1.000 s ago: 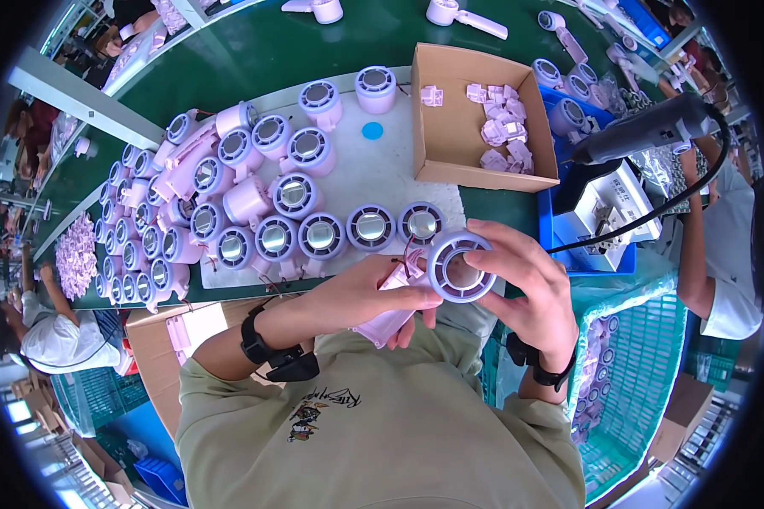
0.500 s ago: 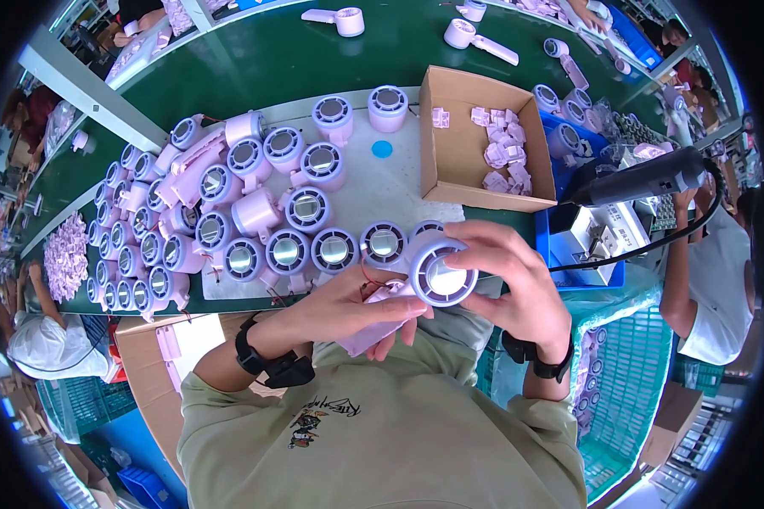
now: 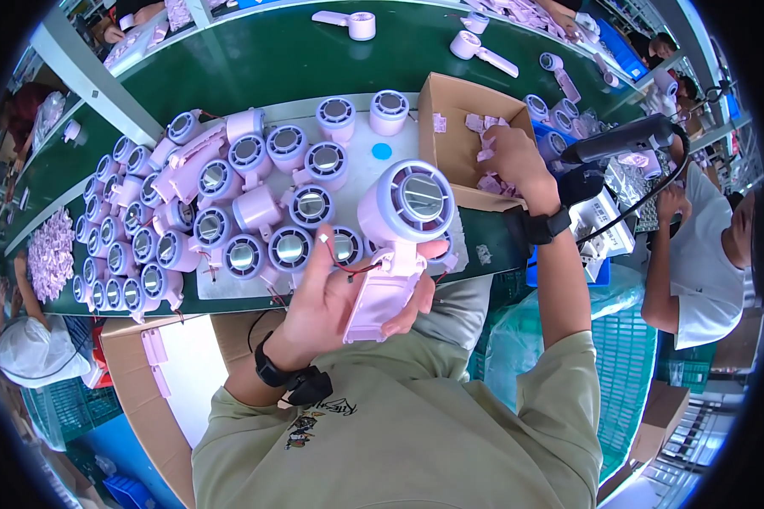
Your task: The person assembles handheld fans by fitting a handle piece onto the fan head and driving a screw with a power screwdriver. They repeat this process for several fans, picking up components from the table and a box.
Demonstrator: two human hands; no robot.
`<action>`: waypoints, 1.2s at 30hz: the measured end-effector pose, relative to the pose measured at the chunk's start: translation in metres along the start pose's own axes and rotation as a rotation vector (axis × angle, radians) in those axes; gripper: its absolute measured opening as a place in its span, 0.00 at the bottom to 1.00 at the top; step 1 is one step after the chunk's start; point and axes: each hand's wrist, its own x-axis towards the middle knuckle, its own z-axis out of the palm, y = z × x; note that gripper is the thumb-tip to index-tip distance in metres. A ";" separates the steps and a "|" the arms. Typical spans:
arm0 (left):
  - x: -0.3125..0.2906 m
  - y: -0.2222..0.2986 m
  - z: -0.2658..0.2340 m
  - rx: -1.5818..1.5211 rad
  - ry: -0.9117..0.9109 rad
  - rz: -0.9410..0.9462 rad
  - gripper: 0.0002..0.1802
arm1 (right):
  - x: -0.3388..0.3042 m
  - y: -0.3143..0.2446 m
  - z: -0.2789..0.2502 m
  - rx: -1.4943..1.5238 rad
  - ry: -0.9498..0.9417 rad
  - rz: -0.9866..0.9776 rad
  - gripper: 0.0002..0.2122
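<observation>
My left hand is closed around the handle of a pale purple handheld fan, its round head up and tilted. The handle's hollow side faces me, and a thin red and black wire with a small white plug comes out beside my thumb. My right hand is down inside an open cardboard box among small pink plastic parts. Its fingers curl downward at the parts; the tips are partly hidden, so what they pinch cannot be made out.
Many similar fans crowd the left of the green bench on a white sheet. A pile of pink pieces lies far left. Right of the box are a black cylindrical tool and a teal basket. Co-workers sit at both sides.
My right hand has let go of the fan head and moved up and right into the cardboard box. The left hand has turned the fan upright, its hollow handle now showing.
</observation>
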 end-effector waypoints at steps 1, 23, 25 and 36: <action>0.003 -0.003 -0.005 -0.006 0.007 0.010 0.48 | -0.006 0.002 -0.002 0.107 0.058 0.006 0.21; 0.037 -0.028 -0.005 0.894 0.111 0.157 0.20 | -0.141 -0.100 -0.030 0.558 0.778 -0.560 0.17; 0.037 -0.031 -0.009 0.880 0.133 0.152 0.19 | -0.144 -0.099 -0.028 0.580 0.703 -0.539 0.18; 0.042 -0.043 -0.007 0.882 0.159 0.124 0.19 | -0.162 -0.093 -0.015 0.701 0.587 -0.392 0.15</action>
